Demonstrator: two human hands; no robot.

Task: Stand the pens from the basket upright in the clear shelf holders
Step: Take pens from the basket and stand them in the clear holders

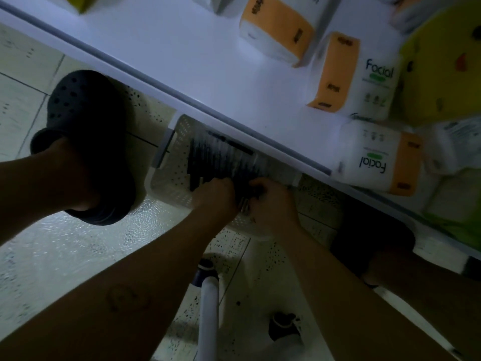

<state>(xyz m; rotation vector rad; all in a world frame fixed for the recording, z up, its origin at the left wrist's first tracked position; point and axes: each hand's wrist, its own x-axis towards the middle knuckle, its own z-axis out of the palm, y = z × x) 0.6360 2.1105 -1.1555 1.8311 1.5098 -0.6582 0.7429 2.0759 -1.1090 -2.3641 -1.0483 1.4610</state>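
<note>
Left hand [216, 194] and right hand [270, 201] are both gripping a bunch of dark slim pens [221, 157], lying in the white perforated plastic basket [169, 178], sitting on the floor beside a black foam clog [86, 121], under the white shelf ledge [182, 74].

The pens [221, 157] blur into one dark mass, and the shelf edge [234, 123] hides the far rim of the basket [166, 178].

Dim light falls on pale speckled floor tiles [23, 100]; a white shelf [182, 48] crosses diagonally above; orange-and-white tissue packs [374, 82] lie on it.
</note>
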